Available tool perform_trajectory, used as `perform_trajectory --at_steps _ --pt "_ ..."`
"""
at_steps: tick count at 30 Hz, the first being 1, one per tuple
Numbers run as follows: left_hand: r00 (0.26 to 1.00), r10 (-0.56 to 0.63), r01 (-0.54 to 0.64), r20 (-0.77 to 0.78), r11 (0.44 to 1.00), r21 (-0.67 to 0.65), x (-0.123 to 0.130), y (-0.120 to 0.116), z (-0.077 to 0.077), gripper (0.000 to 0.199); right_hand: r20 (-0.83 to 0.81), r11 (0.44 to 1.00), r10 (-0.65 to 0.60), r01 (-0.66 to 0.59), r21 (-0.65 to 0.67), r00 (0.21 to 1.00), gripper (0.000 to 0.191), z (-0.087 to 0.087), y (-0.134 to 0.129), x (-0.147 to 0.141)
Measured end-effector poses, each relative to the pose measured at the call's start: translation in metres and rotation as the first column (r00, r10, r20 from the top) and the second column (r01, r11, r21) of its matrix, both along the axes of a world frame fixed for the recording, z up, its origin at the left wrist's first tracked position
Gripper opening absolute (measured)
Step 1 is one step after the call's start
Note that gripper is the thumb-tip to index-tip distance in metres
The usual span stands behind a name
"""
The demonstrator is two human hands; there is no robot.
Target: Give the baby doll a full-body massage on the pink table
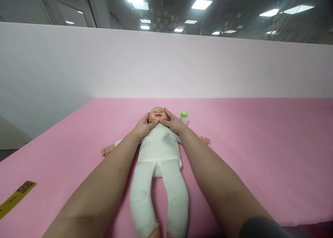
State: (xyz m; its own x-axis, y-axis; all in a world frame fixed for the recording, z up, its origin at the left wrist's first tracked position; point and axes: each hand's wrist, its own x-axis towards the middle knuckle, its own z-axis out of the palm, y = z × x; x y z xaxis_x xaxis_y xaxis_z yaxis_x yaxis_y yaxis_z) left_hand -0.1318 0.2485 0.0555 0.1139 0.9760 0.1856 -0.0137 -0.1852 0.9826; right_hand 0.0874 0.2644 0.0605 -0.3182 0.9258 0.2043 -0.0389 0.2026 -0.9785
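A baby doll (160,144) with a white cloth body lies on its back, its smooth plastic head at the far end and its legs toward me. Both arms are stretched out to the sides. My left hand (144,126) cups the left side of the doll's head, with the thumb along the chin. On the other side, my right hand (174,122) holds the cheek and jaw, its thumb also under the chin. The fingers behind the head are partly hidden. Just beyond my right hand stands a small jar (184,117) with a green lid.
A pink sheet (260,144) covers the table under the doll. White panels (166,64) rise at the back and left, with dark glass above. A yellow tape strip (18,199) with a printed code lies at the near left.
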Motion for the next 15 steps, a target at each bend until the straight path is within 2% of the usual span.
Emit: perform_trajectory --at_steps 5,8,12,15 --pt "0.982 -0.098 0.109 0.164 0.993 -0.055 -0.0017 0.0003 -0.0004 0.077 -0.156 0.996 0.060 -0.069 -0.055 0.986 0.102 -0.0034 0.0026 0.0031" --pt "0.953 -0.155 0.185 0.260 0.978 -0.093 -0.0021 -0.0018 0.0019 0.070 -0.264 0.982 0.087 -0.127 -0.141 0.961 0.095 -0.0050 0.0056 0.0020" --pt "0.950 -0.050 0.110 0.308 0.978 -0.178 -0.0004 -0.0048 0.0054 0.068 -0.310 0.965 0.030 -0.109 -0.240 0.950 0.089 -0.0038 0.0064 -0.0022" --pt "0.971 -0.058 0.091 0.230 0.987 -0.135 0.0004 -0.0056 0.0065 0.071 -0.236 0.978 0.040 -0.087 -0.191 0.971 0.086 -0.0015 0.0036 -0.0046"
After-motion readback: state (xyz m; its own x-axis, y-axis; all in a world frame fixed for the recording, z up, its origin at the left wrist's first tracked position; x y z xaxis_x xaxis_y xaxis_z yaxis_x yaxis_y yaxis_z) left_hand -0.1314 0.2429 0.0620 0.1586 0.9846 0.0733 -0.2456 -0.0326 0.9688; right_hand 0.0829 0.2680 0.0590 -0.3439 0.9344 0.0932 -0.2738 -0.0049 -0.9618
